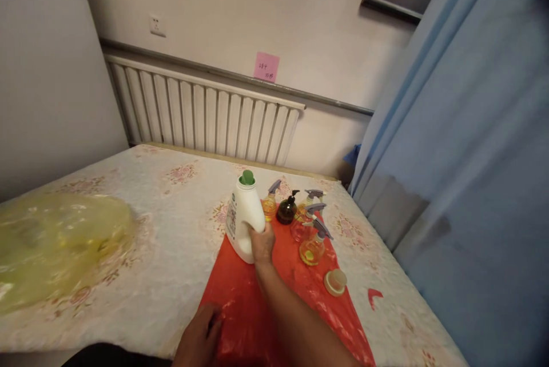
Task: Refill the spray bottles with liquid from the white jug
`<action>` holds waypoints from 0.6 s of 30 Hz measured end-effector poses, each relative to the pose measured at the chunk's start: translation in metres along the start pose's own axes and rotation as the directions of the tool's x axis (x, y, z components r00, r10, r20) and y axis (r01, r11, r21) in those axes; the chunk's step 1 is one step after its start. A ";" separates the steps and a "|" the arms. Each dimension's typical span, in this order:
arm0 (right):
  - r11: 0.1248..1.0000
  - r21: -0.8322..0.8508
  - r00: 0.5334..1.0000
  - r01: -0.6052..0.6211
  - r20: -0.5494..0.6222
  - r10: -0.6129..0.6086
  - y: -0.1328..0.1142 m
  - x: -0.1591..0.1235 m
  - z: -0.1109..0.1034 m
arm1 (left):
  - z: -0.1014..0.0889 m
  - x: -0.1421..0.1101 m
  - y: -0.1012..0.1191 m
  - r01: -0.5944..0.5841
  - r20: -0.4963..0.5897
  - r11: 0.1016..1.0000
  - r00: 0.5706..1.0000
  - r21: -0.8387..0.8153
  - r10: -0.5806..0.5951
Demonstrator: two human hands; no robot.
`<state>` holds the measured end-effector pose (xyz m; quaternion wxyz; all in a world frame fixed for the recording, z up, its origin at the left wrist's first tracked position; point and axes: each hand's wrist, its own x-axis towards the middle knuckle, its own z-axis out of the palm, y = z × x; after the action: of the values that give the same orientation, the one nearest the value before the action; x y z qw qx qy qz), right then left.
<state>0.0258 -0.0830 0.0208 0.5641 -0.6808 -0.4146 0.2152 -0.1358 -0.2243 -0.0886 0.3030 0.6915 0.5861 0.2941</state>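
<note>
My right hand is closed around the handle of a white detergent jug. The jug has no cap on, and its green pour spout shows at the neck. It stands on a red plastic sheet, tilted slightly. Low in the view, my left hand rests at the sheet's left edge, fingers loosely bent, holding nothing. Right of the jug are a dark pump bottle and several clear spray bottles with grey triggers, the closest a spray bottle with yellow liquid. A pale cap lies nearer me.
A crumpled yellow plastic bag covers the left of the flowered cloth. A small red scrap lies to the right. Behind stand a white radiator and a wall with a pink note. A blue curtain hangs at right.
</note>
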 end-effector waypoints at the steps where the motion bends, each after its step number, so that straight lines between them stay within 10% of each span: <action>1: 1.000 0.004 1.000 0.005 0.005 -0.005 0.000 -0.002 0.000 | 0.000 0.000 0.000 -0.001 -0.001 1.000 1.000 0.005 0.001; 8: 0.993 0.084 0.995 0.083 0.053 -0.087 0.007 -0.014 -0.020 | -0.003 0.002 0.004 0.022 0.009 0.999 1.000 0.046 -0.023; 18: 0.989 0.144 0.994 0.029 0.099 -0.044 0.057 -0.070 -0.107 | 0.010 0.004 0.026 0.004 0.006 1.000 1.000 -0.008 -0.004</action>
<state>0.0858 -0.2037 -0.0163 0.5933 -0.6193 -0.4388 0.2682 -0.1113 -0.2247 -0.0747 0.3080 0.6899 0.5855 0.2938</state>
